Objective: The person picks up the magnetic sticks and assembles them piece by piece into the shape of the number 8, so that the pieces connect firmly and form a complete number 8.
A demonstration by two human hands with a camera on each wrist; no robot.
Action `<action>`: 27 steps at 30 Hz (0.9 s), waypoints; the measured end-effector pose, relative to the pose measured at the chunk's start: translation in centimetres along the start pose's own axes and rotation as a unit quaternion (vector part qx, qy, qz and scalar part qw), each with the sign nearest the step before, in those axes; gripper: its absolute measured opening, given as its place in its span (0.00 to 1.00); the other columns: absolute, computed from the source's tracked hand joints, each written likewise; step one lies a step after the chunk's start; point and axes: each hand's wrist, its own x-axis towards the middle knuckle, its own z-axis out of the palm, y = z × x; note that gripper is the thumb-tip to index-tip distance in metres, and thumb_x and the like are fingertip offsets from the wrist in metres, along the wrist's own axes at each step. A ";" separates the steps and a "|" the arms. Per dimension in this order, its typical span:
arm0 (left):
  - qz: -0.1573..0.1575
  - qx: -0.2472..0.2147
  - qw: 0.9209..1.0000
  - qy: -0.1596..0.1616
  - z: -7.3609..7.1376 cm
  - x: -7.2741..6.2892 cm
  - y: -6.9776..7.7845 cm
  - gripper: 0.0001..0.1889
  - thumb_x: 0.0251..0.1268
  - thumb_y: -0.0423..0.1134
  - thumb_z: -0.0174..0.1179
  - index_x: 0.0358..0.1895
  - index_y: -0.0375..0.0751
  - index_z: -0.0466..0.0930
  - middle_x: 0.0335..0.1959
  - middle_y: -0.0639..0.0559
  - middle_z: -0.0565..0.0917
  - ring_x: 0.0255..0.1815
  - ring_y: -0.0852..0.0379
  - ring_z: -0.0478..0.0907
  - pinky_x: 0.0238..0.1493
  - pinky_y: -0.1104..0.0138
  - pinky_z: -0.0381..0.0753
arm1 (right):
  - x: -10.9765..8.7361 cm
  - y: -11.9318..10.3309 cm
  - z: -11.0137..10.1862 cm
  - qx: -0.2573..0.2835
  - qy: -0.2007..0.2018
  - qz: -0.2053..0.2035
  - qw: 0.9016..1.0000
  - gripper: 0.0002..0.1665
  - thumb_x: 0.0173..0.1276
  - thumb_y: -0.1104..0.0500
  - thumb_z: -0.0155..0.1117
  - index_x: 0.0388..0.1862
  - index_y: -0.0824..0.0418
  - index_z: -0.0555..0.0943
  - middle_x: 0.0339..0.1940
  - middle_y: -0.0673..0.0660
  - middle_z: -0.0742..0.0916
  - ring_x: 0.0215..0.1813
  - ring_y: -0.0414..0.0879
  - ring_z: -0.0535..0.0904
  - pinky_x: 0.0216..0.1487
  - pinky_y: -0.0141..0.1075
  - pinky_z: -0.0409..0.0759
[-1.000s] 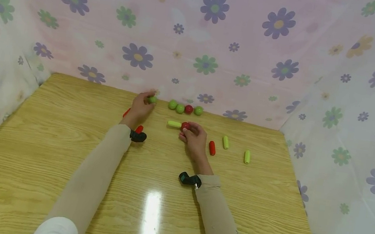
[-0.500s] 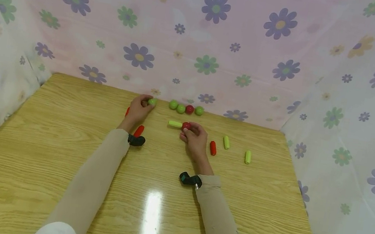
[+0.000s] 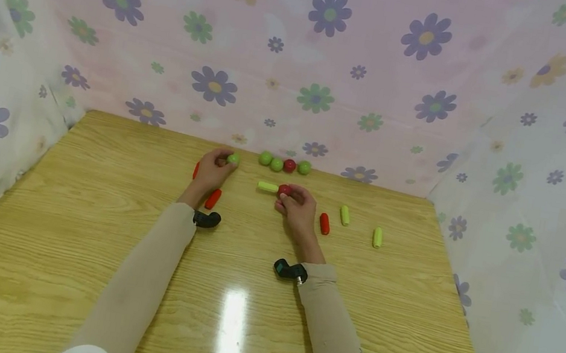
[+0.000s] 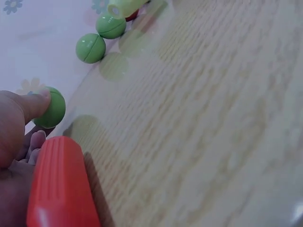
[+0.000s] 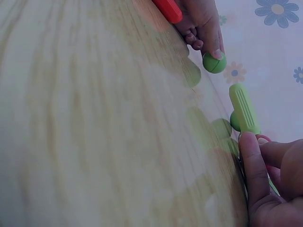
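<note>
My left hand pinches a shiny green ball between thumb and fingers, near the back edge of the table. A red ribbed handle lies beneath this hand in the left wrist view. To the right, my right hand grips a red ball with its fingertips. From that ball a yellow-green ribbed handle points left, end on against it. In the right wrist view the same yellow-green handle stands out beyond the fingertips, and the fingers hide most of the red ball.
Along the back wall stand several balls: green ones and a red one. Red handles lie left and right of the hands. Two yellow-green handles lie further right. Flowered cloth encloses the wooden table.
My left hand has drawn the green ball slightly back from the wall, toward me. The right hand keeps its hold on the red ball in nearly the same place.
</note>
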 end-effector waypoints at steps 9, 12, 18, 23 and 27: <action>-0.040 -0.078 0.996 -0.008 -0.9 -1.2 0.1 0.24 0.77 0.41 0.58 0.72 0.40 0.71 0.66 0.42 0.75 0.57 0.53 0.74 0.54 0.66 0.74 | 0.0 -0.1 0.0 0.001 -0.004 -0.003 1.000 0.22 0.73 0.72 0.61 0.64 0.69 0.74 0.59 0.67 0.81 0.43 0.46 0.85 0.43 0.32 0.86; -0.045 -0.091 0.995 -0.008 -0.7 -1.6 0.4 0.25 0.78 0.41 0.58 0.72 0.40 0.70 0.68 0.40 0.74 0.61 0.52 0.73 0.54 0.68 0.73 | 0.0 -0.1 -0.1 0.004 -0.001 -0.004 1.000 0.22 0.73 0.73 0.61 0.64 0.69 0.74 0.58 0.67 0.81 0.44 0.46 0.85 0.42 0.32 0.86; 0.012 -0.137 0.990 0.014 0.7 -3.0 2.1 0.21 0.76 0.34 0.59 0.68 0.32 0.73 0.57 0.41 0.78 0.46 0.54 0.80 0.43 0.70 0.78 | 0.0 0.0 -0.2 0.007 -0.003 -0.001 1.000 0.22 0.73 0.73 0.61 0.64 0.69 0.74 0.59 0.67 0.80 0.44 0.45 0.85 0.42 0.32 0.86; 0.074 -0.168 0.983 -0.026 2.7 -4.1 2.8 0.21 0.77 0.31 0.56 0.68 0.26 0.69 0.51 0.46 0.76 0.32 0.61 0.79 0.36 0.72 0.81 | 0.1 0.1 -0.2 0.012 -0.003 0.000 1.000 0.22 0.73 0.74 0.60 0.64 0.69 0.74 0.59 0.67 0.80 0.44 0.45 0.85 0.42 0.32 0.86; 0.074 -0.150 0.983 -0.070 3.9 -5.0 2.5 0.22 0.80 0.32 0.53 0.71 0.29 0.65 0.53 0.44 0.74 0.33 0.61 0.78 0.37 0.71 0.82 | 0.1 0.1 -0.2 0.015 -0.005 0.002 1.000 0.22 0.73 0.74 0.60 0.64 0.70 0.74 0.58 0.67 0.80 0.43 0.45 0.85 0.41 0.31 0.86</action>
